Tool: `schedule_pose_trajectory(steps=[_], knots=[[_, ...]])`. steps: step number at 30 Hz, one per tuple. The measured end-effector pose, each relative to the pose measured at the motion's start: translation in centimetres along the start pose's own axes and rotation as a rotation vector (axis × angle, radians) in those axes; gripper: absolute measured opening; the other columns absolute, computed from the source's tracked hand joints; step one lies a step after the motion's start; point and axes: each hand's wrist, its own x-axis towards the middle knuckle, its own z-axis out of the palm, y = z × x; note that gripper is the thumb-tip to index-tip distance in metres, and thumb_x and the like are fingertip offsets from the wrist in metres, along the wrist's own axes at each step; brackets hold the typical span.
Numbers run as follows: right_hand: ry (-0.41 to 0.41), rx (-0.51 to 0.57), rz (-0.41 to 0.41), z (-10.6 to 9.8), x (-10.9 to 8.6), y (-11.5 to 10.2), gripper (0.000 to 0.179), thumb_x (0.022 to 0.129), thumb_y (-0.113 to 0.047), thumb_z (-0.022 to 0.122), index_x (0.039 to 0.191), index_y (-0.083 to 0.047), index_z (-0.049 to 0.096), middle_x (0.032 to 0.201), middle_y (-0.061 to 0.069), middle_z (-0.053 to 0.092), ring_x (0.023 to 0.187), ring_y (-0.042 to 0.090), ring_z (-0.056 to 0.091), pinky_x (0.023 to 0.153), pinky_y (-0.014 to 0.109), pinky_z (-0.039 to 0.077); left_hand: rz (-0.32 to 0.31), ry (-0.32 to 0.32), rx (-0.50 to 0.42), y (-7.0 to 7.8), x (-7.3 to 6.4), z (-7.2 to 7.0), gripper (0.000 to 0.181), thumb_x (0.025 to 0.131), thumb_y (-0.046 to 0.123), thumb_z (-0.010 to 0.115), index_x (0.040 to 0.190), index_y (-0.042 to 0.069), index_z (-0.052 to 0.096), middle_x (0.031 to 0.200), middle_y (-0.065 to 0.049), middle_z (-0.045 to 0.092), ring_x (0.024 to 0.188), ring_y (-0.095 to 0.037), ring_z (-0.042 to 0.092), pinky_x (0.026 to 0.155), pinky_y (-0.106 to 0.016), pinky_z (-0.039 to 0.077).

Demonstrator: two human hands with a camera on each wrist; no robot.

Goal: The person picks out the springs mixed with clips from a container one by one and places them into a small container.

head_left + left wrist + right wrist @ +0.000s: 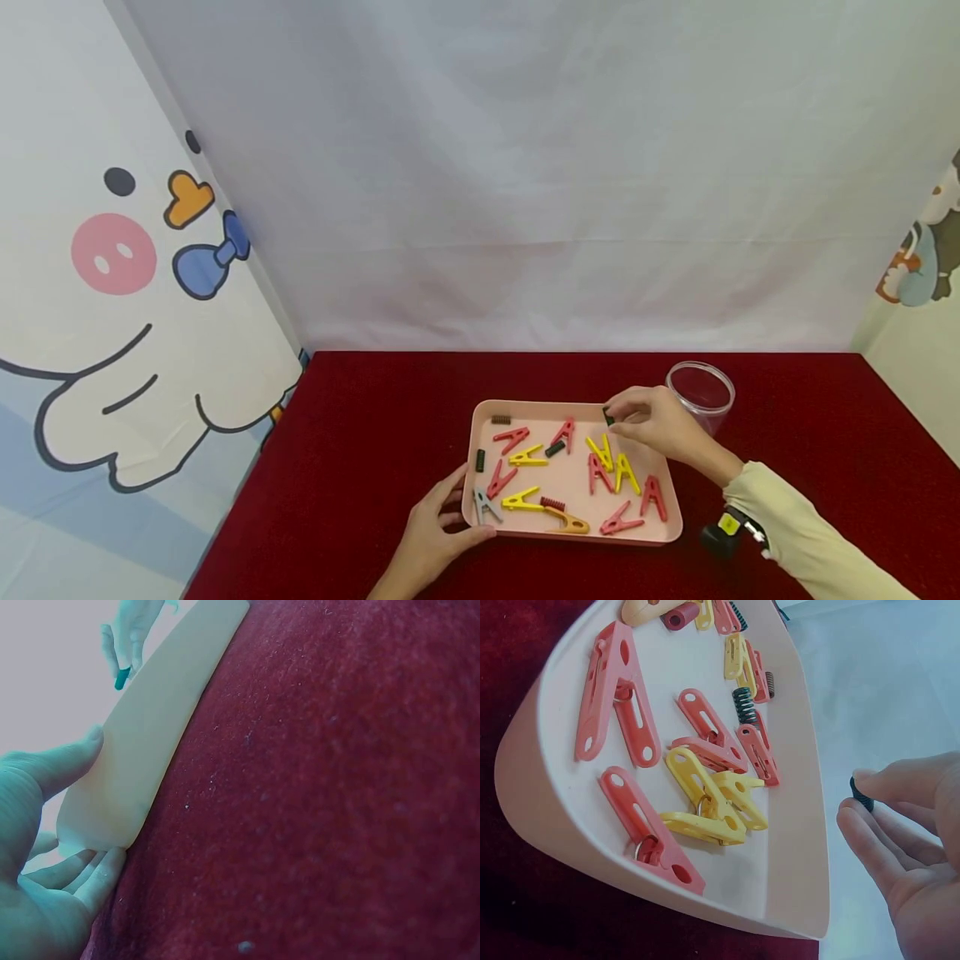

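A dark green coil spring is pinched between the thumb and fingertips of my right hand, over the far right edge of the pink tray. My left hand grips the tray's near left corner, thumb at the rim and fingers against the outer wall, as the left wrist view shows. In the tray lie several red clips and yellow clips, a grey clip and an orange clip. Among them are a red spring, a brown spring and two more dark springs.
A clear round jar stands behind the right wrist, partly covered by it. The table has a dark red cloth. A pale curtain hangs along its back edge, with printed cloth at the left and right.
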Motion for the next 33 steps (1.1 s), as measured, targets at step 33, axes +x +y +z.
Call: schedule_pose_trajectory(steps=[33], knots=[[0.095,0.154,-0.012,-2.3,-1.6,-1.0,0.013,0.081,-0.002,0.074,0.093,0.001,0.07,0.109,0.018,0.064,0.09,0.024,0.066,0.071,0.023,0.054,-0.014,0.003,-0.009,0.1,0.0,0.1,0.086,0.073,0.029,0.083,0.146,0.018,0.037,0.138,-0.011,0.044,0.112,-0.024,0.05,0.081,-0.025,0.05]])
